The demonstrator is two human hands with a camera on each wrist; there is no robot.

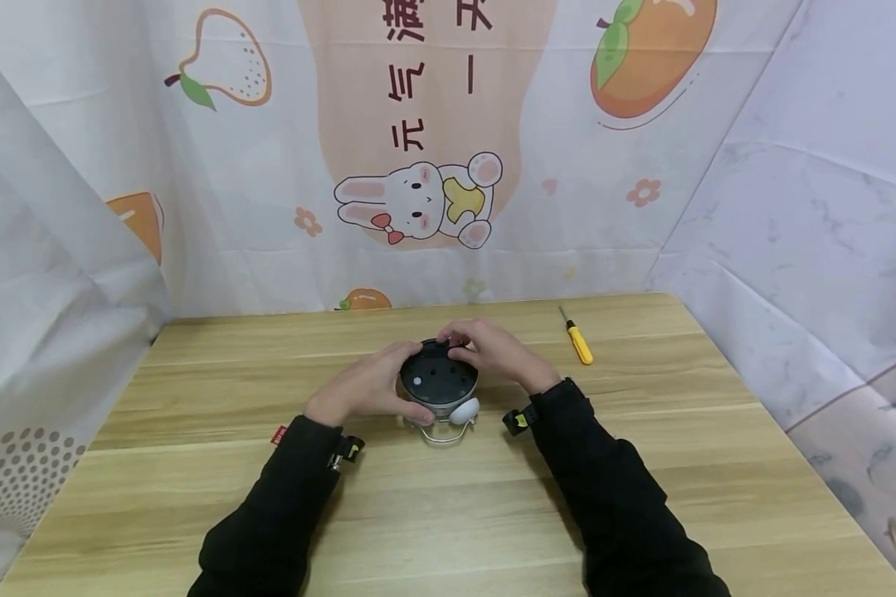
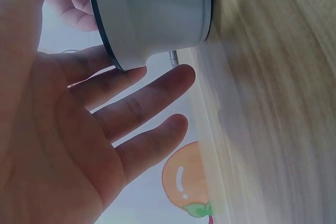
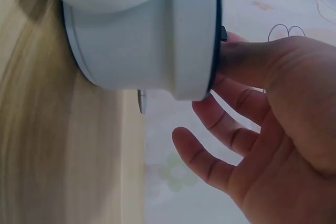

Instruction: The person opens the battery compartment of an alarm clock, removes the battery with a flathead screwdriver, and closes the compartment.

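A white twin-bell alarm clock point(image 1: 439, 383) lies face down on the table, its black back point(image 1: 435, 386) up. A white bell point(image 1: 465, 411) and the wire handle point(image 1: 443, 438) point toward me. My left hand point(image 1: 369, 385) grips the clock from the left, thumb near the handle and fingertips at the far rim. Beside the white casing point(image 2: 157, 19), several fingers reach out nearly straight in the left wrist view. My right hand point(image 1: 493, 348) pinches the clock's far right edge, its thumb on the back. By that thumb a small black piece point(image 3: 224, 33) sticks up from the back.
A yellow-handled screwdriver point(image 1: 578, 342) lies to the right, toward the far edge of the wooden table point(image 1: 448, 531). A printed curtain point(image 1: 254, 182) hangs right behind the table, with more cloth at both sides.
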